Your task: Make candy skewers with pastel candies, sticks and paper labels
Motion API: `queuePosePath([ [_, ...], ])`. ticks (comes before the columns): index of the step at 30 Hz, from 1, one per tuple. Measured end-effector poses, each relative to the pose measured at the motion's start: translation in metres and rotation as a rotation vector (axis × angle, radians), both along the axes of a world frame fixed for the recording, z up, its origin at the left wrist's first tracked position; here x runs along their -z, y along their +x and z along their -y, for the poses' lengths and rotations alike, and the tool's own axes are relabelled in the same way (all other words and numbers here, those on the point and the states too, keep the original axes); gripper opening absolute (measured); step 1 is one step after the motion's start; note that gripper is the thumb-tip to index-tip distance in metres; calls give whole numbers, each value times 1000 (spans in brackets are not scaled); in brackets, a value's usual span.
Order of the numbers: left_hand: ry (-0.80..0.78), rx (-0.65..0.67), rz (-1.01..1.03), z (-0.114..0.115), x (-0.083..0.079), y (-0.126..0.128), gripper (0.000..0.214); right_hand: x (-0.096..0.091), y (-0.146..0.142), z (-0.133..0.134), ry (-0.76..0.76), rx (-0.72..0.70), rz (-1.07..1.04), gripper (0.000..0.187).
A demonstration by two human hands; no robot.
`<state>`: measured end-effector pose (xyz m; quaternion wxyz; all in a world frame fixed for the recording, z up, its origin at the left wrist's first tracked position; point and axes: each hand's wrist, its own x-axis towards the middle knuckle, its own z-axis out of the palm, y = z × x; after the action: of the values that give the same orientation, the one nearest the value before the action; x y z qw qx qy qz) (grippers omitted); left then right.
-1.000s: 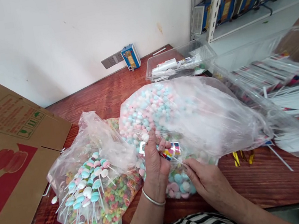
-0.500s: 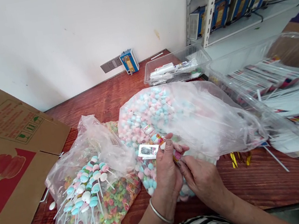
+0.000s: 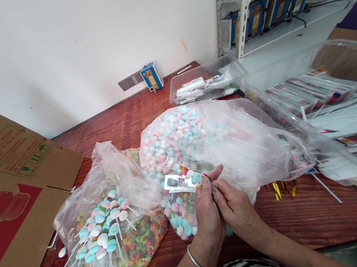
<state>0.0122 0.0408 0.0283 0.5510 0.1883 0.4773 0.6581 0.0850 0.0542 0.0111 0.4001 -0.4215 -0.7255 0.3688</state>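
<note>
Above the big bag, the left hand, fingers closed, steadies the packet by its near end, leaving the rest free; the right hand seems to pinch that end too, though the grip is partly hidden.

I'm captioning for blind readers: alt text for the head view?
A person's left hand and right hand meet at a small printed packet in front of a bag of pastel candies. To its left, candies on sticks lie on a bag of colourful rings.
</note>
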Motion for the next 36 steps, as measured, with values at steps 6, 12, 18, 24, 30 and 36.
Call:
queuePosePath([
  [6,48,-118,122,-3,-4,-11,19,2,2,-4,32,-23,-51,17],
  [12,10,-110,112,2,-2,-8,22,-2,1,-3,-118,-67,-144,22],
  [18,30,-173,47,1,8,-9,21,0,-5,-4,-335,-37,-331,20],
  [24,7,-131,-442,7,19,-16,24,4,-9,-11,-479,-6,-447,29],
  [30,89,75,-184,11,14,-30,33,4,-3,-13,-1173,-496,-884,32],
  [36,39,242,111,12,5,-41,20,8,5,-16,-1375,-750,-735,37],
])
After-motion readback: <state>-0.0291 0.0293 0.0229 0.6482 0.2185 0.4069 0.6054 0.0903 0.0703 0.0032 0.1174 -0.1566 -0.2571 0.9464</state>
